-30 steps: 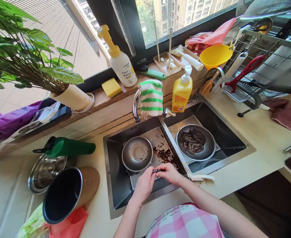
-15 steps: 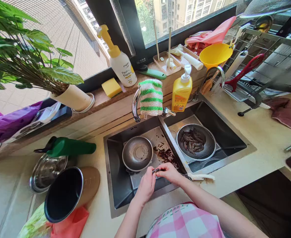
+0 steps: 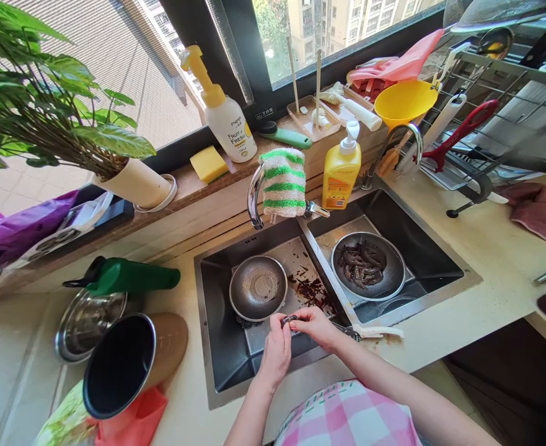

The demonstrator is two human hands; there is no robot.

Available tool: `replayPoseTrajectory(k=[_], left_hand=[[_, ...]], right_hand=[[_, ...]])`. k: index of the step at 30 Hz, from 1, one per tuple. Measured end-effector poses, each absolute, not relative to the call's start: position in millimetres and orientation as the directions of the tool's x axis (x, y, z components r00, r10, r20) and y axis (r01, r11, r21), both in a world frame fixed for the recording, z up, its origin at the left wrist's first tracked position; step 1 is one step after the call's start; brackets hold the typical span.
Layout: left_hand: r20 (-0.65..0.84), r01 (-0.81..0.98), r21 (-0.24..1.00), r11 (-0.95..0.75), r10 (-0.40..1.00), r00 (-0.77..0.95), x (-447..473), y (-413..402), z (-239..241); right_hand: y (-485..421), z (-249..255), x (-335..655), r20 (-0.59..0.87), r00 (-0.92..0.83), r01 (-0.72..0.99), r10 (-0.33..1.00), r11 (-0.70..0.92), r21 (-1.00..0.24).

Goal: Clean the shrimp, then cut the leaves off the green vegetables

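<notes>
My left hand (image 3: 276, 350) and my right hand (image 3: 317, 325) meet over the near edge of the left sink basin (image 3: 217, 347), both pinching one small dark shrimp (image 3: 287, 320) between the fingertips. Just beyond them stands an empty metal strainer bowl (image 3: 258, 288). A heap of dark shrimp scraps (image 3: 312, 290) lies on the basin floor beside it. In the right basin a metal bowl (image 3: 388, 279) holds several dark shrimp (image 3: 361, 263). White-handled scissors (image 3: 375, 332) lie on the sink's front rim by my right wrist.
A tap with a green-striped cloth (image 3: 284, 183) and a yellow soap bottle (image 3: 341, 170) stand behind the sink. Left counter: a dark pot (image 3: 119, 362), a steel bowl (image 3: 87, 322), a green bottle (image 3: 128, 277), a potted plant (image 3: 133, 179). A dish rack (image 3: 496, 124) is at right.
My hands stay at the near edge of the left basin; the left hand has shifted slightly right and the fingers have worked the shrimp between them.
</notes>
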State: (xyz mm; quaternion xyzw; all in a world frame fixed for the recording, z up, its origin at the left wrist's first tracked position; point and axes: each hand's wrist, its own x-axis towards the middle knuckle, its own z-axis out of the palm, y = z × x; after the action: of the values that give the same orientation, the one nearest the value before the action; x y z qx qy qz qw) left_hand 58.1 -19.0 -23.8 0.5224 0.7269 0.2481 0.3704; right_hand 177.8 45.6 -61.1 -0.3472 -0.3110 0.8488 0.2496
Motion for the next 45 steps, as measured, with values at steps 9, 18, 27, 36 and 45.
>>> replayPoseTrajectory(k=[9, 18, 27, 36, 45], left_hand=[[-0.223, 0.456, 0.824, 0.337, 0.932, -0.285, 66, -21, -32], [-0.223, 0.408, 0.846, 0.344, 0.923, -0.314, 70, -22, -39], [-0.219, 0.407, 0.848, 0.341, 0.923, -0.317, 70, -22, -44], [-0.232, 0.372, 0.858, 0.355, 0.913, -0.335, 71, -19, -37], [-0.234, 0.415, 0.834, 0.363, 0.915, -0.330, 72, -16, -31]], right_hand=[[45, -60, 176, -0.459, -0.579, -0.229, 0.674, -0.675, -0.701], [43, -60, 174, -0.452, -0.555, -0.258, 0.698, -0.662, -0.704], [37, -61, 170, -0.459, -0.490, -0.291, 0.741, -0.636, -0.715], [36, -55, 167, -0.495, -0.427, -0.322, 0.756, -0.639, -0.698], [38, -56, 164, -0.479, -0.395, -0.267, 0.784, -0.597, -0.756]])
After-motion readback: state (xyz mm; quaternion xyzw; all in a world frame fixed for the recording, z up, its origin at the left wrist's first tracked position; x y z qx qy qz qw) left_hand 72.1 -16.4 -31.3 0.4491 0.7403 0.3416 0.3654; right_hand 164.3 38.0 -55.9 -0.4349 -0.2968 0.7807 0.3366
